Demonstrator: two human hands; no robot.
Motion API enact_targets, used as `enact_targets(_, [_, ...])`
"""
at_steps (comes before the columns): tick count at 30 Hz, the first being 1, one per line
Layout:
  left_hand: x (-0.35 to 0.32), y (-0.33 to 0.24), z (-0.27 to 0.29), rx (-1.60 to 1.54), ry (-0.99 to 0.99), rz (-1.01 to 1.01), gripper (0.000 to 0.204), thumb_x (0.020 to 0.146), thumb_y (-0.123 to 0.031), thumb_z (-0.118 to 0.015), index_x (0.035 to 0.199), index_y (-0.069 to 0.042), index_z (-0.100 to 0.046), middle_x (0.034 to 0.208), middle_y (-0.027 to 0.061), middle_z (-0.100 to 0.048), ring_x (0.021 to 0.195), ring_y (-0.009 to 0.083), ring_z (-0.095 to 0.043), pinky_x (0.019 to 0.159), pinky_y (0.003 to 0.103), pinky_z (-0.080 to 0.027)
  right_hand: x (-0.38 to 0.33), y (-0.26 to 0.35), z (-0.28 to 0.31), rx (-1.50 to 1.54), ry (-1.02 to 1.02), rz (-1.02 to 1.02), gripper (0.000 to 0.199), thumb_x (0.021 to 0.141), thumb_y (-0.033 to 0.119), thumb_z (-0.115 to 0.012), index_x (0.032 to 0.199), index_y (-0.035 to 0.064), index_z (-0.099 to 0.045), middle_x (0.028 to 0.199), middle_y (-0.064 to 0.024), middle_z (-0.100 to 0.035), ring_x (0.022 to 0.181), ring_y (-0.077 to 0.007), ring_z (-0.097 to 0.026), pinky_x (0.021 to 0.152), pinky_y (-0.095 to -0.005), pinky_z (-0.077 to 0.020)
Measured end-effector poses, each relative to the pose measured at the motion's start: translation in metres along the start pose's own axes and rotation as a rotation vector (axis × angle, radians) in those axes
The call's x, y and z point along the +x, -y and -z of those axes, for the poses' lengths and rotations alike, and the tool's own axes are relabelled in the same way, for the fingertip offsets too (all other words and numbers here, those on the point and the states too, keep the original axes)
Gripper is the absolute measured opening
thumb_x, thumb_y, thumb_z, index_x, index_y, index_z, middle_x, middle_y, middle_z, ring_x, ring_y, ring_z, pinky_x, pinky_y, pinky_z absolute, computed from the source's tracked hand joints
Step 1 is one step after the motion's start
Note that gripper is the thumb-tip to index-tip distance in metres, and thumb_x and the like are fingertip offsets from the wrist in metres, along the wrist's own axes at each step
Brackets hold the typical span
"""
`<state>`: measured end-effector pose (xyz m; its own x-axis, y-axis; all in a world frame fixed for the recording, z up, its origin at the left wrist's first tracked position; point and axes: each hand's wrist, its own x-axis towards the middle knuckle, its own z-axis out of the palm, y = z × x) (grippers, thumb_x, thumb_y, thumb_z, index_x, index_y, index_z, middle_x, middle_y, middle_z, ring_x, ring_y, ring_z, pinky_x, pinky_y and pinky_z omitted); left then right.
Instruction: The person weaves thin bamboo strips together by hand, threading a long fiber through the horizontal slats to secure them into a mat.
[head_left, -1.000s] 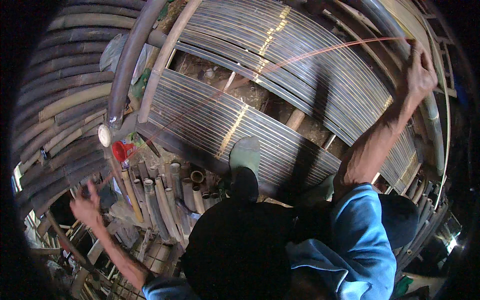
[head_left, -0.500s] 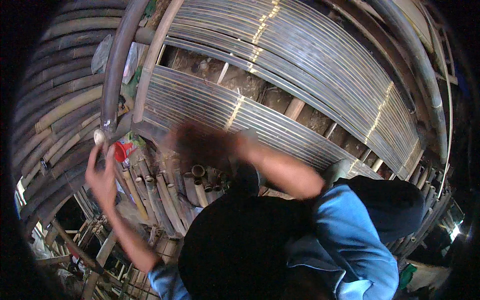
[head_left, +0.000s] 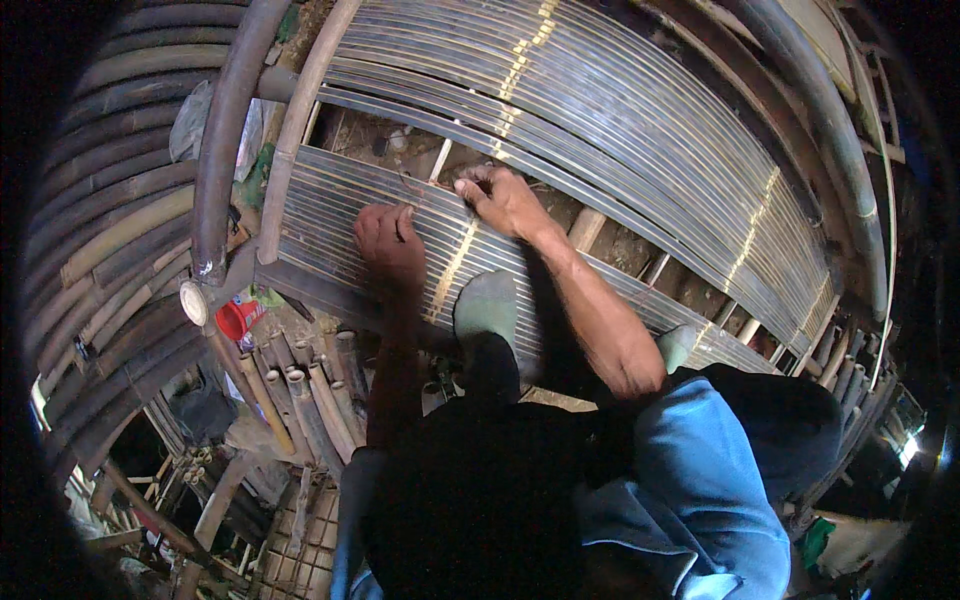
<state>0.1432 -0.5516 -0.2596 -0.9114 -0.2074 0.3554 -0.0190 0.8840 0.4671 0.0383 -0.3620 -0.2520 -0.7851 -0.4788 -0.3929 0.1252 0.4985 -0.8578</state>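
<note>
Dark bamboo slats lie side by side in a panel (head_left: 340, 205) under both my hands. My left hand (head_left: 390, 245) is closed above the slats, its thumb and forefinger pinched at a thin reddish cord (head_left: 408, 186). Up and to the right, my right hand (head_left: 505, 205) bends its fingers together by the gap between two slatted sections, and the cord seems to run to its fingertips. A pale crosspiece (head_left: 441, 160) spans that gap close by. My foot in a grey-green sock (head_left: 487, 305) rests on the near slats.
A second slatted section (head_left: 620, 120) fills the far side. A thick bamboo pole (head_left: 215, 150) stands at the left, near curved bamboo lengths (head_left: 120, 150). Below it are a red container (head_left: 238, 318) and upright cut bamboo tubes (head_left: 310, 400). A wooden block (head_left: 587, 228) lies in the gap.
My left hand has left the pole end at the left and come right over the near slats. My right hand, blurred before, has moved up to the gap.
</note>
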Motion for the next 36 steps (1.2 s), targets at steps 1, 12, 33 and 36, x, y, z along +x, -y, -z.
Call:
enact_targets(1, [0.001, -0.003, -0.002, 0.000, -0.007, 0.002, 0.022, 0.087, -0.010, -0.071, 0.107, -0.001, -0.064, 0.109, 0.0208, -0.058, 0.106, 0.0410, -0.057, 0.089, 0.052, -0.046, 0.002, -0.003, -0.003, -0.005, 0.001, 0.005, 0.044, 0.094, 0.038, -0.062, 0.119, 0.0030, -0.070, 0.102, -0.0278, -0.071, 0.100, -0.0425, -0.069, 0.092, -0.0462, -0.0518])
enact_targets(12, [-0.024, 0.016, 0.064, -0.144, 0.389, 0.357, 0.013, 0.095, -0.013, -0.059, 0.092, 0.000, -0.057, 0.087, 0.0145, -0.060, 0.083, 0.0362, -0.060, 0.077, 0.045, -0.051, 0.014, -0.005, -0.015, 0.283, 0.167, -0.156, 0.074, 0.088, 0.035, -0.075, 0.152, 0.0111, -0.045, 0.099, -0.0091, -0.071, 0.102, -0.0219, -0.062, 0.096, -0.0351, -0.0464])
enact_targets(33, [0.069, 0.062, 0.218, -0.928, -0.091, 1.178, 0.035, 0.100, -0.042, -0.061, 0.092, -0.008, -0.056, 0.076, 0.0033, -0.052, 0.068, 0.0159, -0.056, 0.072, 0.029, -0.053, -0.002, -0.014, 0.010, -0.046, 0.115, -0.028, 0.050, 0.084, 0.039, -0.074, 0.121, 0.0049, -0.071, 0.103, -0.0238, -0.073, 0.095, -0.0323, -0.072, 0.088, -0.0415, -0.0540])
enact_targets(36, [0.082, 0.078, 0.211, -1.097, -0.094, 1.020, 0.041, 0.107, -0.034, -0.052, 0.073, -0.015, -0.039, 0.059, -0.0043, -0.025, 0.051, 0.0100, -0.028, 0.052, 0.029, -0.030, -0.006, 0.017, 0.008, -0.321, -0.169, 0.097, 0.033, 0.087, 0.032, -0.070, 0.105, 0.0036, -0.072, 0.087, -0.0229, -0.071, 0.084, -0.0400, -0.070, 0.078, -0.0477, -0.0557])
